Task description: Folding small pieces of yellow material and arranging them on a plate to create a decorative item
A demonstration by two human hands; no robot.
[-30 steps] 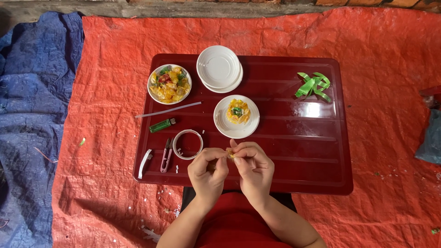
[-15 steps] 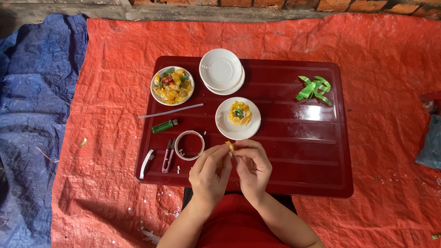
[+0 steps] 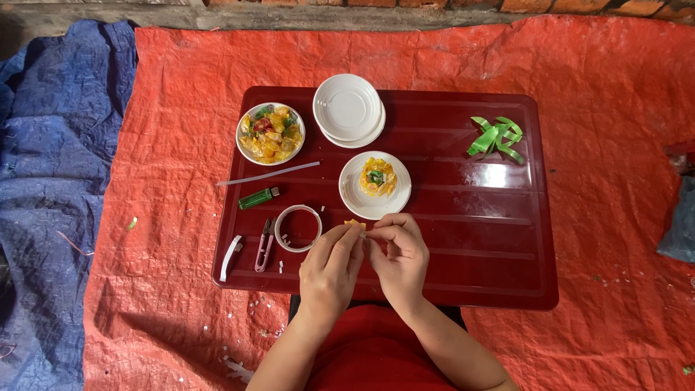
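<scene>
Over the near middle of a dark red tray table (image 3: 492, 239), my left hand (image 3: 331, 268) and my right hand (image 3: 399, 257) meet, fingertips pinching a small yellow-orange piece (image 3: 355, 224) between them. Just beyond my fingers stands a white plate (image 3: 352, 195) carrying a yellow folded flower with a green centre (image 3: 377, 178). A tape ring (image 3: 297, 228) lies left of my left hand.
A white bowl of yellow, red and green pieces (image 3: 271, 133) and stacked white plates (image 3: 349, 108) sit at the back. A green ribbon bow (image 3: 495, 137), a green lighter (image 3: 258, 198), a thin stick (image 3: 268, 174), small snips (image 3: 263, 246) lie on the table. Orange tarp (image 3: 174, 108) and blue tarp (image 3: 51, 145) cover the floor.
My hands stay together over the table's near edge, working the small yellow piece with slight finger shifts. Nothing else on the table has moved.
</scene>
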